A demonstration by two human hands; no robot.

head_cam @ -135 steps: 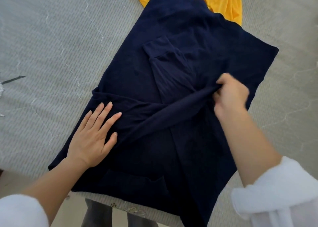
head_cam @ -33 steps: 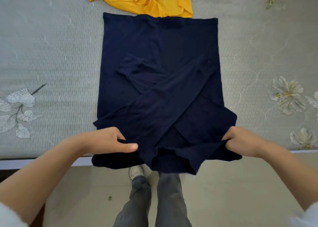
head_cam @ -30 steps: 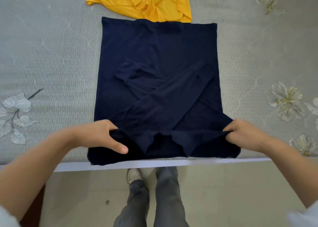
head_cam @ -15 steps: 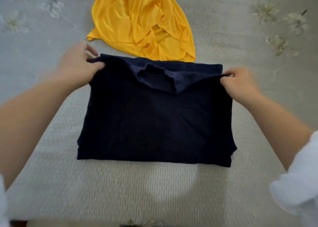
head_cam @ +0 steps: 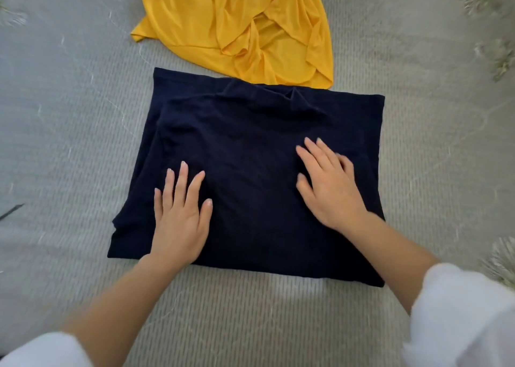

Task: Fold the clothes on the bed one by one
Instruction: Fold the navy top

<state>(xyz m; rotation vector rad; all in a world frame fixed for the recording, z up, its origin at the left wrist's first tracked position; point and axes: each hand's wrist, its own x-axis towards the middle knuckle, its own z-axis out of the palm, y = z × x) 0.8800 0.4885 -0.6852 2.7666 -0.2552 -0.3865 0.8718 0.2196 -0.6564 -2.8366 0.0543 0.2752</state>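
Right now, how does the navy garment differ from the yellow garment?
The navy garment is folded into a flat rectangle; the yellow garment lies crumpled and unfolded. The left hand and right hand press flat on the navy garment; no hand touches the yellow garment. Both rest on the bed.

Two garments lie on the one grey bedspread [head_cam: 69,116]: one folded navy garment [head_cam: 250,132] and one crumpled yellow garment [head_cam: 228,24]. Two hands show, one left hand [head_cam: 181,216] and one right hand [head_cam: 328,188], with two white sleeves, a left sleeve [head_cam: 41,350] and a right sleeve [head_cam: 468,316]. The bedspread's embroidered flowers [head_cam: 498,263] are too blurred to count.
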